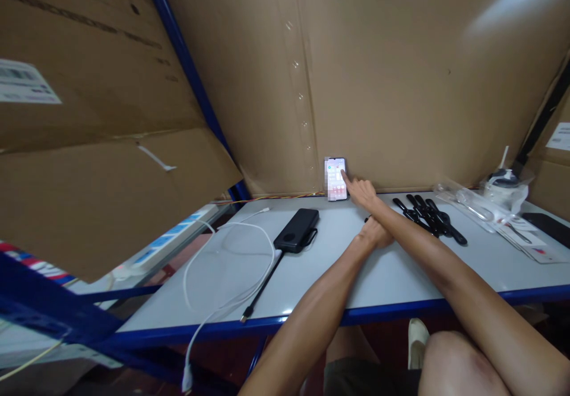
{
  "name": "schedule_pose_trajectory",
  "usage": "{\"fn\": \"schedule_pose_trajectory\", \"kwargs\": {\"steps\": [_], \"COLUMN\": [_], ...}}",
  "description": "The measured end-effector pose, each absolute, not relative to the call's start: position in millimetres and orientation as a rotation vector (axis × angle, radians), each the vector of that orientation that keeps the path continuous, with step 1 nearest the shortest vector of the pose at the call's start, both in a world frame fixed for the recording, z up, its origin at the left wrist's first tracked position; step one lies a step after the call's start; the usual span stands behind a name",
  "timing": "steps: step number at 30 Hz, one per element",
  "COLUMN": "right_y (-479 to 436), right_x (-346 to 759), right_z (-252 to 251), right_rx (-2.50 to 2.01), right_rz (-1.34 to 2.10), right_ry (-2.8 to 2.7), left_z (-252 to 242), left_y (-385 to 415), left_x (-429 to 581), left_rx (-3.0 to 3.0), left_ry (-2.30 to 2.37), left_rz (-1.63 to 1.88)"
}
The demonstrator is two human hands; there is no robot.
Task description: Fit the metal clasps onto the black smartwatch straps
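Note:
A lit phone (337,180) leans upright against the cardboard at the back of the table. My right hand (363,193) points at it, index finger stretched to its screen and the other fingers curled, holding nothing. My left hand (376,233) rests low on the table beneath my crossing right forearm, which hides much of it. It looks closed, and a small black tip (367,219) shows beside it; the thing itself I cannot make out. Right of my forearm lies a pile of several black handled pieces (430,215).
A black power bank (297,230) with a short cable and a looped white cable (271,247) lie on the left. A white power strip (171,238) runs along the left edge. Clear plastic packaging (467,205) and a bagged white container (504,189) stand at right. Cardboard (392,75) walls the back.

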State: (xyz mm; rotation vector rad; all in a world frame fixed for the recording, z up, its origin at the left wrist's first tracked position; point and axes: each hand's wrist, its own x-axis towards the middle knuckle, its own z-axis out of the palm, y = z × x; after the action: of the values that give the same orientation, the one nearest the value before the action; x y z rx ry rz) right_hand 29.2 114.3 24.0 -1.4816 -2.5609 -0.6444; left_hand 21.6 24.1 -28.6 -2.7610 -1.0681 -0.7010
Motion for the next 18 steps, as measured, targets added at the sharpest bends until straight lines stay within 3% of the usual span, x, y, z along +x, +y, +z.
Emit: {"fn": "schedule_pose_trajectory", "kwargs": {"steps": [18], "right_y": [114.5], "right_x": [29.0], "right_z": [24.1], "right_rx": [-1.47], "right_rz": [-0.613], "right_ry": [-2.554], "left_z": [-26.4], "left_y": [22.7], "left_x": [21.0], "left_rx": [-2.762], "left_ry": [-1.077], "left_rz": [-0.596]}}
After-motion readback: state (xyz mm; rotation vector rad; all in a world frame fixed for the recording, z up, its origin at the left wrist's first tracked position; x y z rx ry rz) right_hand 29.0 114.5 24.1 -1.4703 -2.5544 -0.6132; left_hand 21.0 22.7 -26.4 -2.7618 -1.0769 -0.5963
